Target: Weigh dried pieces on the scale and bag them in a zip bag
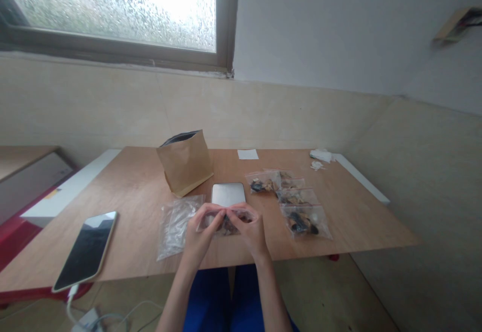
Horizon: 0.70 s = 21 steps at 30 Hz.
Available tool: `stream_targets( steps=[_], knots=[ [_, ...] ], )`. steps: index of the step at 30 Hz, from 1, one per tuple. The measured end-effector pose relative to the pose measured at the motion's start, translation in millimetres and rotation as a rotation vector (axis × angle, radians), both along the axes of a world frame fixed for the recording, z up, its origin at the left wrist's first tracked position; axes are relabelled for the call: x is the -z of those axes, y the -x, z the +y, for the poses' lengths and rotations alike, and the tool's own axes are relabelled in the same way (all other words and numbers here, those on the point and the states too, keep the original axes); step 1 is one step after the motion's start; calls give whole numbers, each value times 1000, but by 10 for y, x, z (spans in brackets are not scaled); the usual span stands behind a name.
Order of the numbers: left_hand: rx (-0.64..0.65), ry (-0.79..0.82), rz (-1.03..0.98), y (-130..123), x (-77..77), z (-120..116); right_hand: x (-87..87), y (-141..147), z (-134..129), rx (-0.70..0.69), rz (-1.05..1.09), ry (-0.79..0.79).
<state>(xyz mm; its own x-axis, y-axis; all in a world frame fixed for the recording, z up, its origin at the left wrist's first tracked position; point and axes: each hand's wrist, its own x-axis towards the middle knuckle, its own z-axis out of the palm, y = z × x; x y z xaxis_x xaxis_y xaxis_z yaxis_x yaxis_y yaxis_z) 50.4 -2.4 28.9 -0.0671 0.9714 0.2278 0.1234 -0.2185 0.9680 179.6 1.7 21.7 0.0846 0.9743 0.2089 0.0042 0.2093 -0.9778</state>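
Observation:
Both of my hands meet at the front middle of the table, pinching the top edge of a small clear plastic bag [228,229] with dark and brownish pieces in it. My left hand [202,227] grips its left part and my right hand [251,226] its right part, thumbs close together. Fingers cover much of the bag's upper edge. Just behind them lies a flat scale with a silver top [228,193]. Left of my left hand, empty clear bags [175,231] lie flat. Several filled clear bags [304,221] rest to the right, holding dark and tan dried pieces.
An open brown paper pouch [186,166] stands at the back left. A phone [87,249] with a cable lies at the left front edge. White paper [247,154] and crumpled white material [321,156] sit near the wall [286,116].

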Motion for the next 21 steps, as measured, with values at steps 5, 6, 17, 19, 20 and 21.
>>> stream_targets(
  steps=[5, 6, 17, 19, 20, 21],
  knots=[
    [-83, -90, 57, -56, 2, -15, 10, 54, -18, 97, -6, -21],
    [-101, -100, 70, -61, 6, -17, 9, 69, -23, 114, -6, -29],
    [-114, 108, -115, -2, -40, -1, -32, 75, -44, 52, 97, -6],
    [-75, 166, -202, 11, -18, 30, -14, 49, -25, 27, 111, 5],
    [-64, 206, -237, 16, 1, 44, -1, 36, -14, 21, 125, 12],
    [-59, 255, -265, 20, 22, 57, 14, 26, -3, 26, 145, 19]
  ],
)
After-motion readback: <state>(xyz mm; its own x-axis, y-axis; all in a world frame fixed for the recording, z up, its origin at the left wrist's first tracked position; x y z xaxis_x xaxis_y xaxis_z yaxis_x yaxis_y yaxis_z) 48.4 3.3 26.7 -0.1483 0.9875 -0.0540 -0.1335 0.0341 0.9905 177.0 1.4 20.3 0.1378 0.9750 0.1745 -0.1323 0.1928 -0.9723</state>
